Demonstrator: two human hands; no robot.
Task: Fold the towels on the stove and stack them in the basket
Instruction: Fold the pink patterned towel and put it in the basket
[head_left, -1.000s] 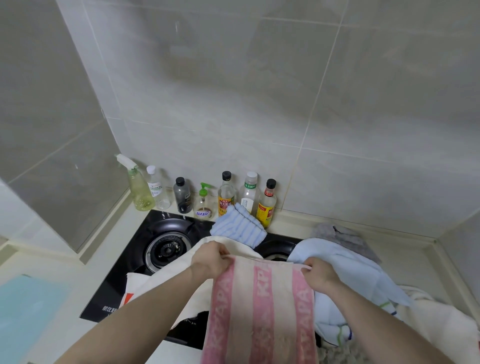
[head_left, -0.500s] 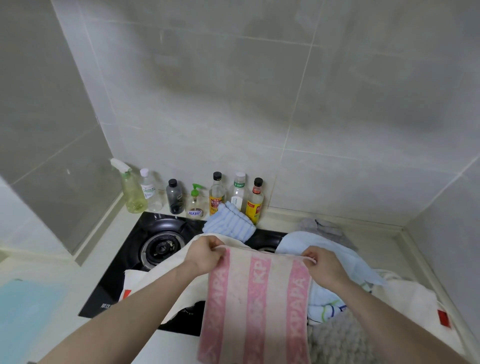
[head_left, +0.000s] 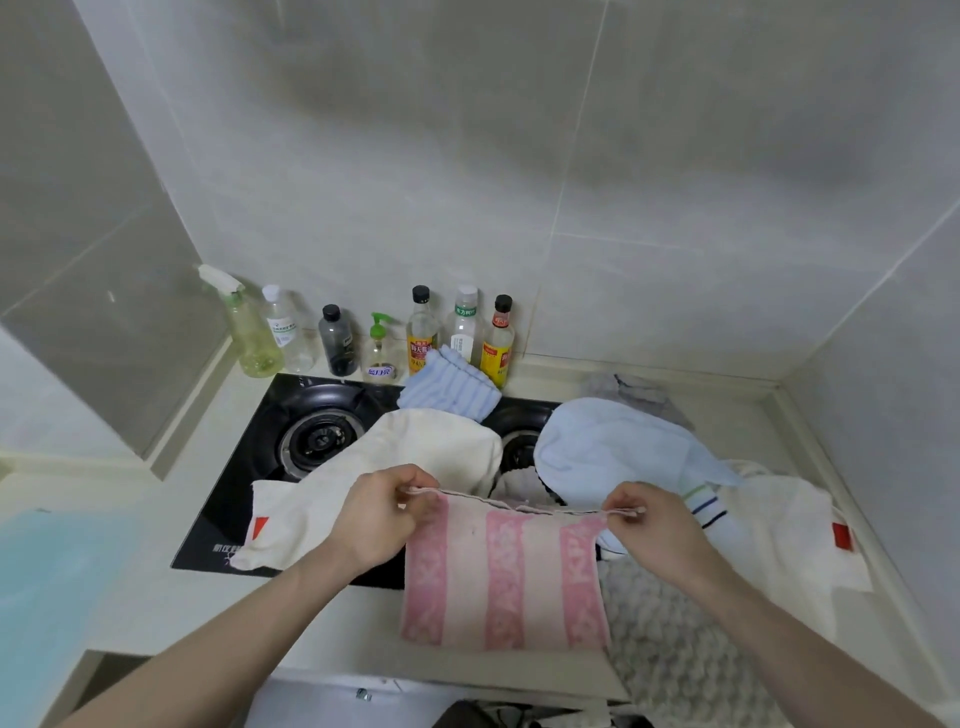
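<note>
A pink-and-cream striped towel (head_left: 501, 571) hangs doubled over in front of the black gas stove (head_left: 291, 431). My left hand (head_left: 376, 512) pinches its top left corner and my right hand (head_left: 652, 522) pinches the top right corner, keeping the upper edge taut. Behind it lie a cream towel (head_left: 395, 467) over the left burner, a light blue towel (head_left: 618, 452) on the right, a blue striped towel (head_left: 449, 387) at the back and a grey cloth (head_left: 636, 389). No basket is in view.
Several bottles (head_left: 421, 338) and a spray bottle (head_left: 244, 322) line the tiled wall behind the stove. A grey knitted cloth (head_left: 675, 649) and a white cloth with a red tag (head_left: 795, 530) lie on the right counter. A light blue board (head_left: 47, 587) sits at left.
The pink towel now hangs shorter, its lower edge visible above the counter front. Both hands have kept their hold on the top corners while the view shifted.
</note>
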